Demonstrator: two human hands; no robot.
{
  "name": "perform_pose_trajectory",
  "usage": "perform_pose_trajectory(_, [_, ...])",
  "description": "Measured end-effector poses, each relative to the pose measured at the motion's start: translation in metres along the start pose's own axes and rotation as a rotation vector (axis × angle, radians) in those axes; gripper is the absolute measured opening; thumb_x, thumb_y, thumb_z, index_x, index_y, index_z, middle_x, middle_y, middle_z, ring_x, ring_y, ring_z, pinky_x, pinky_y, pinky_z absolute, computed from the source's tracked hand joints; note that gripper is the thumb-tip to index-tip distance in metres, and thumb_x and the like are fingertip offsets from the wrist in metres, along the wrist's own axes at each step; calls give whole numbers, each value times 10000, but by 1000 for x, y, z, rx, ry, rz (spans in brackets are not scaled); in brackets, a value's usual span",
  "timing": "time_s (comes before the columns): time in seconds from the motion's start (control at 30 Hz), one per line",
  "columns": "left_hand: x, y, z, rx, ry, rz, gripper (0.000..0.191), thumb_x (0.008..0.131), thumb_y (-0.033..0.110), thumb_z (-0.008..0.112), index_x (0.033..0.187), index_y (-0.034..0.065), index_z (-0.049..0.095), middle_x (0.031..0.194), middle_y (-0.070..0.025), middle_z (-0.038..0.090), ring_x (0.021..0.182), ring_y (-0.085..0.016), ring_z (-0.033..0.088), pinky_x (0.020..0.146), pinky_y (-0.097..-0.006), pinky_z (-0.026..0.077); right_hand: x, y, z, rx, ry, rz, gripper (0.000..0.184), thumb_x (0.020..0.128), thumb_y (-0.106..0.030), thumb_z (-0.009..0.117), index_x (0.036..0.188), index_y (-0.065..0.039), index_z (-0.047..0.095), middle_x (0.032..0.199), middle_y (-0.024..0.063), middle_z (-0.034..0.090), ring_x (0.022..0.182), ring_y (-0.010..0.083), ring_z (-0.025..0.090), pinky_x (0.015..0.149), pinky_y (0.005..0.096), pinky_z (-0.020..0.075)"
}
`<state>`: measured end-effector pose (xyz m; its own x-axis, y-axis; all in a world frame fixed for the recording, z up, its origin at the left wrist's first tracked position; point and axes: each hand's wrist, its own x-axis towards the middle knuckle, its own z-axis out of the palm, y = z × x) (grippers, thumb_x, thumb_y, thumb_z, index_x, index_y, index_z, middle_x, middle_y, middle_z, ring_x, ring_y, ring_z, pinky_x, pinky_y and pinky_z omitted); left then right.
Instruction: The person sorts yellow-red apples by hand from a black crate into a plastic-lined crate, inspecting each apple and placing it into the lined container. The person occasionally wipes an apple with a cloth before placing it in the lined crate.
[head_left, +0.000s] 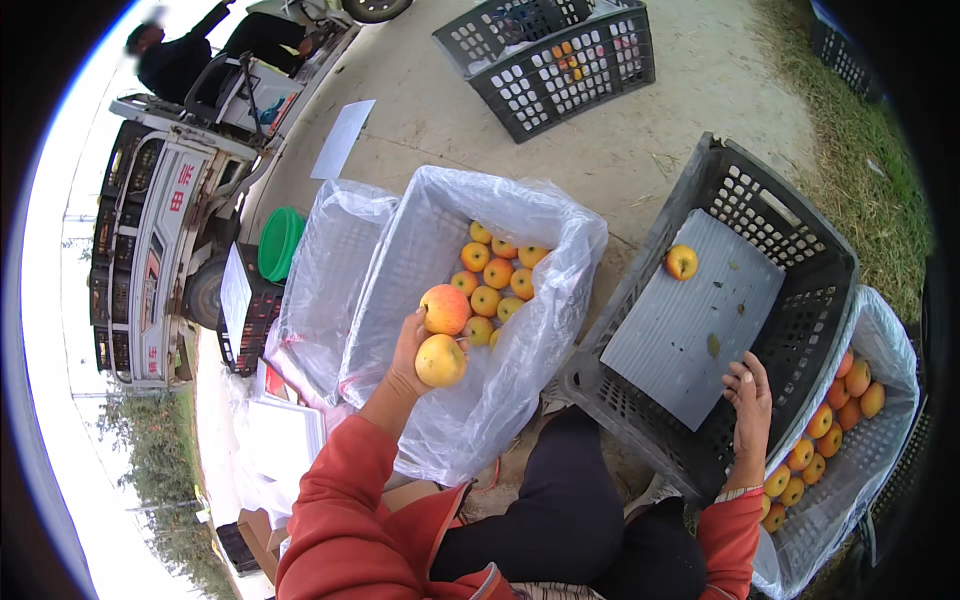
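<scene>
My left hand holds two apples over a crate lined with clear plastic. The upper one is a red-orange apple; below it is a yellow apple. Under them, several apples sit in rows on the lined crate's floor. My right hand is empty, fingers apart and slightly curled, over the right part of a black plastic crate. Inside that crate a single apple rests on a grey corrugated sheet with a few leaf bits.
At the right, another plastic-lined crate holds several apples. A black crate stands ahead on the concrete. Leftward are a green bucket, white sheets and a three-wheeled cargo vehicle with a person seated on it.
</scene>
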<state>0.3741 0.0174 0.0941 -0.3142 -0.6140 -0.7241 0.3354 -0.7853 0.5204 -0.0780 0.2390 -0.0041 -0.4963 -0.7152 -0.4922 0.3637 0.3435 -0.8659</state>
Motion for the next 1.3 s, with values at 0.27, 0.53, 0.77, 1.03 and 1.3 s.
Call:
perform_pose_trajectory(0.27, [51, -50, -112, -261, 218, -33, 564, 903, 534, 501, 1178, 46, 571, 1000, -155, 651, 839, -289, 657, 746, -454, 559, 1, 17, -4, -140, -13, 85, 517, 999, -369, 550, 1397, -45, 486, 1157, 38, 607, 972, 114, 583, 838, 263, 461])
perform_pose_trajectory(0.53, [107, -95, -187, -388, 622, 86, 500, 902, 555, 479, 1187, 156, 577, 1027, -112, 656, 889, -279, 659, 768, -450, 556, 3, 22, -5, -276, -24, 150, 547, 991, -388, 559, 1401, -36, 475, 1172, 53, 605, 981, 126, 577, 846, 277, 457])
perform_pose_trajectory(0.77, [157, -106, -203, -259, 888, 157, 656, 902, 651, 492, 1360, 181, 470, 1275, -67, 587, 1064, -290, 648, 859, -486, 551, 3, 30, -13, -389, -26, 189, 556, 985, -400, 548, 1404, -41, 475, 1186, 76, 607, 982, 140, 586, 840, 277, 464])
perform_pose_trajectory(1.03, [157, -111, -212, -158, 1008, 181, 839, 872, 703, 522, 1456, 131, 333, 1378, -117, 485, 1158, -317, 588, 884, -517, 541, 5, 35, -12, -444, -36, 185, 584, 965, -417, 563, 1399, -34, 482, 1168, 85, 618, 961, 149, 603, 805, 281, 478])
perform_pose_trajectory(1.3, [136, -139, -170, -36, 823, 136, 952, 820, 309, 789, 1487, 293, 110, 1421, -123, 385, 1203, -360, 513, 882, -641, 486, 5, 36, -9, -489, -68, 164, 594, 957, -405, 575, 1402, -24, 470, 1158, 84, 623, 940, 145, 606, 789, 275, 480])
